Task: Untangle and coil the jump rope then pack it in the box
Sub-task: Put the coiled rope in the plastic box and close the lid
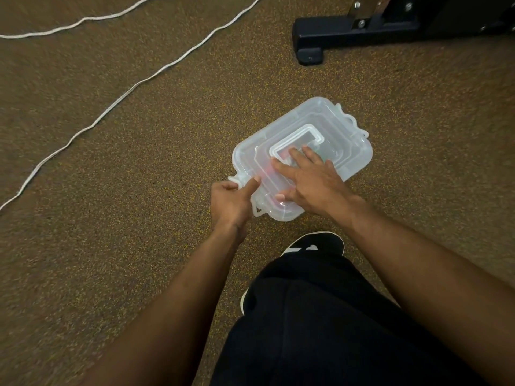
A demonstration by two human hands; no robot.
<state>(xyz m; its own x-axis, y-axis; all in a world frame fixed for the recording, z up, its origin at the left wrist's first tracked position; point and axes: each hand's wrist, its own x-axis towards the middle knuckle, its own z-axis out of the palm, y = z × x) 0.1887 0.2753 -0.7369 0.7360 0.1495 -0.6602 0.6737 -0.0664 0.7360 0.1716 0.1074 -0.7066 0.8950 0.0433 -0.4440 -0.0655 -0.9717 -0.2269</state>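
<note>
the clear box (345, 140) sits under both hands, lid on, long axis running from the left hand (230, 201) off to the far right. right hand (315, 185) lies flat on it, fingers spread; left hand pinches the near latch (233, 179). something reddish inside is blurred. the jump rope (145, 80) trails well left, ends cut off.

— What's the floor (117, 260) like?
— Brown, flecked with yellow. A clear lidded box (351, 146) sits on it, a white jump rope (111, 108) trails across the upper left, a black equipment foot (309, 48) stands beyond, and a black shoe (315, 245) is near the box.
</note>
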